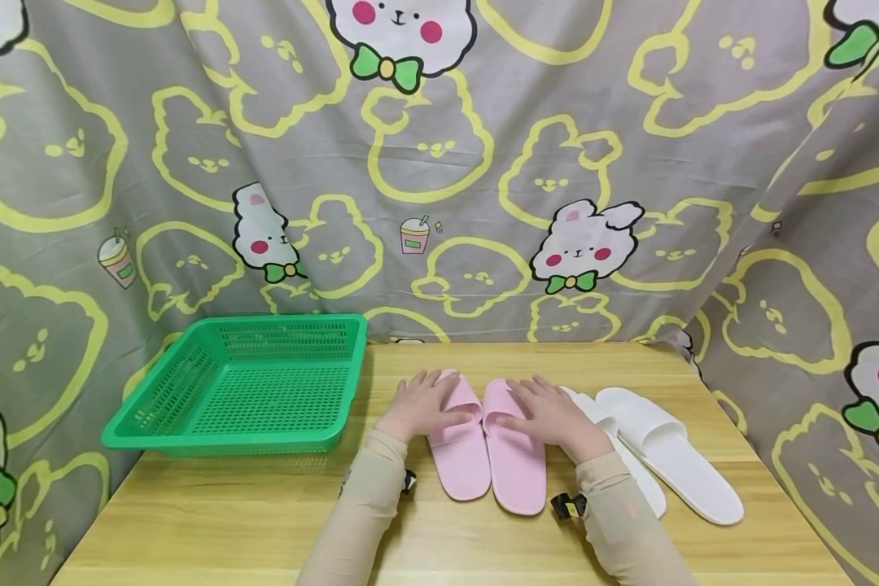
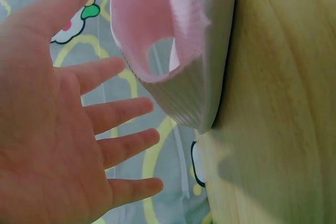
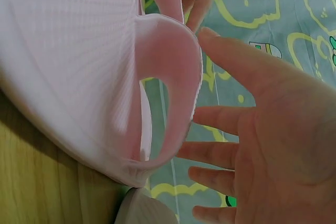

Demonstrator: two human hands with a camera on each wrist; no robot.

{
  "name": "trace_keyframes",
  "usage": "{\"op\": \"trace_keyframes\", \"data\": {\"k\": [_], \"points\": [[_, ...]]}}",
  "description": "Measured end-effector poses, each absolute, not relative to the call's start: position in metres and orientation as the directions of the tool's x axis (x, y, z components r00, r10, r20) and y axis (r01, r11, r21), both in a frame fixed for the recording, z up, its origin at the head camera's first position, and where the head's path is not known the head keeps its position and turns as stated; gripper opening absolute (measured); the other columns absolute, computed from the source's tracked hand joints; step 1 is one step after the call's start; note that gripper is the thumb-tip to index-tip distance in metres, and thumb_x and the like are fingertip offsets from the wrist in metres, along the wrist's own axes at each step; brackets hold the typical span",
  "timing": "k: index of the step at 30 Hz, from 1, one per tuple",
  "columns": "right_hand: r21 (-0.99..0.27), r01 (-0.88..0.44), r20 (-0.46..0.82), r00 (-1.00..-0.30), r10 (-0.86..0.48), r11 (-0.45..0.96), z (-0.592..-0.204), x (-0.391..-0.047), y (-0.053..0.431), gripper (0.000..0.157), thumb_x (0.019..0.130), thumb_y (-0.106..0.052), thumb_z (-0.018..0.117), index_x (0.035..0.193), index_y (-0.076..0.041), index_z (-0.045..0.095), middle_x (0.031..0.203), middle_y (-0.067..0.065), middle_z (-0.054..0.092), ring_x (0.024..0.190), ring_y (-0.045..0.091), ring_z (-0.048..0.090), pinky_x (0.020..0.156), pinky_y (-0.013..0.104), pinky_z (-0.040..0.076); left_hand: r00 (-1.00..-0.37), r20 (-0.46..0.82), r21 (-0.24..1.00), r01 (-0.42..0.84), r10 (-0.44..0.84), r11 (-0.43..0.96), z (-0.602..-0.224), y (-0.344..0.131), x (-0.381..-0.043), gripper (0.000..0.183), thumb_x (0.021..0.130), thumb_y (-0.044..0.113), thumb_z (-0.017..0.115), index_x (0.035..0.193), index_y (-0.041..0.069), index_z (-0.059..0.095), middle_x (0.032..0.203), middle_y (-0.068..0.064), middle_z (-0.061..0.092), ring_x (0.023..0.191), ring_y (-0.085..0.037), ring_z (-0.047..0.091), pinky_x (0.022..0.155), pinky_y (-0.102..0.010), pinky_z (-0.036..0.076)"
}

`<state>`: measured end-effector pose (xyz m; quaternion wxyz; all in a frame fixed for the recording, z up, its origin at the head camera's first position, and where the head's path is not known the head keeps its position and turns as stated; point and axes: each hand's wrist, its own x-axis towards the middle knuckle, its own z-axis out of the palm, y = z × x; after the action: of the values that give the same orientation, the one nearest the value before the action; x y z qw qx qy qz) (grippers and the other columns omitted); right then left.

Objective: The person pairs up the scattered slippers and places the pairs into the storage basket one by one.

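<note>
Two pink open-toed slippers lie side by side on the wooden table, toes pointing away from me. My left hand [image 1: 419, 407] is spread over the strap of the left pink slipper [image 1: 461, 472]. Its fingers are apart and nearly straight in the left wrist view, with the palm [image 2: 58, 135] beside the strap [image 2: 178, 95]. Over the right pink slipper [image 1: 518, 484] is my right hand [image 1: 557, 417], fingers extended. From the right wrist, its fingertips appear right at the edge of the strap [image 3: 170, 51]. Neither hand is curled round a slipper.
A green plastic basket [image 1: 347, 399] stands on the left of the table [image 1: 249, 521]. To the right, a pair of white slippers lies at an angle, one [image 1: 703, 488] outermost and the other [image 1: 645, 480] partly behind my right arm. A patterned curtain [image 1: 461, 317] hangs behind the table.
</note>
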<state>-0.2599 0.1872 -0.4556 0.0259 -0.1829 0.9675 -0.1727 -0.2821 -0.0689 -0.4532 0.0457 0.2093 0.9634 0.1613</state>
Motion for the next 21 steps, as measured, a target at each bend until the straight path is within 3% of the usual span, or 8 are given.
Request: {"op": "trace_keyframes", "data": {"k": [9,21], "points": [[-0.337,-0.359,-0.008,-0.923,-0.384,0.870,-0.4566,-0.2570,0.1854,0.082,0.088,-0.062,0.057,0.149,-0.010,0.040,0.150,0.017,0.045,0.143,0.048,0.029,0.114,0.067,0.021,-0.908,-0.102,0.351,0.349,0.406,0.869,-0.4534,-0.0684,-0.2785,0.083,0.085,0.066,0.058,0.152,0.023,0.035,0.155,-0.014,0.038,0.142,-0.043,0.034,0.110,-0.072,0.023],[-0.323,-0.382,0.032,-0.919,-0.393,0.866,-0.4548,-0.2570,0.1813,0.077,0.092,-0.058,0.054,0.147,-0.006,0.042,0.145,0.019,0.050,0.136,0.047,0.041,0.111,0.066,0.029,-0.916,-0.078,0.349,0.345,0.394,0.871,-0.4490,-0.0685,-0.2769,0.079,0.086,0.061,0.061,0.150,0.019,0.039,0.150,-0.014,0.046,0.136,-0.043,0.043,0.110,-0.070,0.025]]}}
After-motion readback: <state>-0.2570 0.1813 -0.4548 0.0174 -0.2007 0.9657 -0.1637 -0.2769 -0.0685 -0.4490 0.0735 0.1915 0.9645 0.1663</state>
